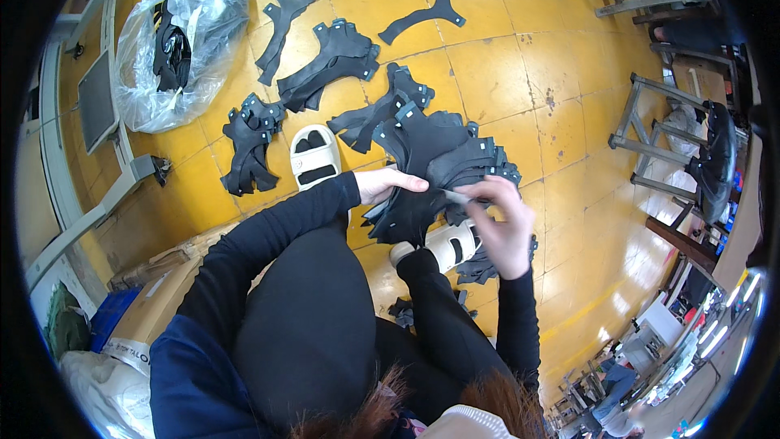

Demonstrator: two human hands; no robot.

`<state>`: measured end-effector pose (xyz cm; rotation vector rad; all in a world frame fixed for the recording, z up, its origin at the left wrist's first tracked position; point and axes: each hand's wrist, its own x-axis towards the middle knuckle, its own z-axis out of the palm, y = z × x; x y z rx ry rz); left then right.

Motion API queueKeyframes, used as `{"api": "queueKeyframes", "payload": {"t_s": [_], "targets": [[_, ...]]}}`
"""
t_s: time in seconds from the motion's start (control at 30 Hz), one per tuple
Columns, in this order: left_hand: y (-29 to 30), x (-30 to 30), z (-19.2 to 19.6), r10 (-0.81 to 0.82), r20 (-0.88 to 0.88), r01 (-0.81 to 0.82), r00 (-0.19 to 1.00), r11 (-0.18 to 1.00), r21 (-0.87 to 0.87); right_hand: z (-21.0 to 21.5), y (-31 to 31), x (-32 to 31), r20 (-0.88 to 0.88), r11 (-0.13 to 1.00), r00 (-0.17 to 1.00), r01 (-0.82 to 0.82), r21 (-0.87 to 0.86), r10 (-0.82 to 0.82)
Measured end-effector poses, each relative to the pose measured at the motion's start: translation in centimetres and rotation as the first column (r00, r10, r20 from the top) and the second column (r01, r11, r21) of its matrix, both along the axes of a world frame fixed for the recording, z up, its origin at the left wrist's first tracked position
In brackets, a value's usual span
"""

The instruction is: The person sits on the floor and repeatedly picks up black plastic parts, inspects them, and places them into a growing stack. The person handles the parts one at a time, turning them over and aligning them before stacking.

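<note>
My left hand [387,183] grips a thick fanned stack of black cut pieces [439,167] from its left side. My right hand [501,225] pinches the edge of one piece in that stack, where small pale tags show. More black cut pieces lie in piles on the yellow floor [496,65] ahead, one pile [331,61] in the middle and another [250,142] further left. My feet in white sandals [315,156] rest on the floor below the stack.
A clear plastic bag [175,49] with black pieces lies at the upper left beside a grey machine frame [97,106]. Cardboard boxes [154,293] sit to my left. Metal stands [650,146] and a dark table are at the right.
</note>
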<state>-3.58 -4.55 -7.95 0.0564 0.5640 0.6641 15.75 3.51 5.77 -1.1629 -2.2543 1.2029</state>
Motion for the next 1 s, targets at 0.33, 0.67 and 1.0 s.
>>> {"api": "queueKeyframes", "payload": {"t_s": [0.33, 0.67, 1.0], "targets": [[-0.5, -0.4, -2.2, 0.009, -0.161, -0.006, 0.987, 1.0, 0.02, 3.2, 7.0, 3.2, -0.375, 0.831, 0.742, 0.505, -0.232, -0.556], [-1.2, -0.7, -1.8, -0.026, -0.144, 0.025, 0.989, 1.0, -0.006, -1.2, 13.8, -4.2, -0.288, 0.895, 0.876, 0.282, -0.345, -0.387], [-2.5, -1.5, -3.2, -0.007, -0.163, -0.001, 0.987, 0.999, -0.044, -11.4, 18.8, -7.6, -0.091, 0.899, 0.903, 0.4, -0.175, -0.42]]}}
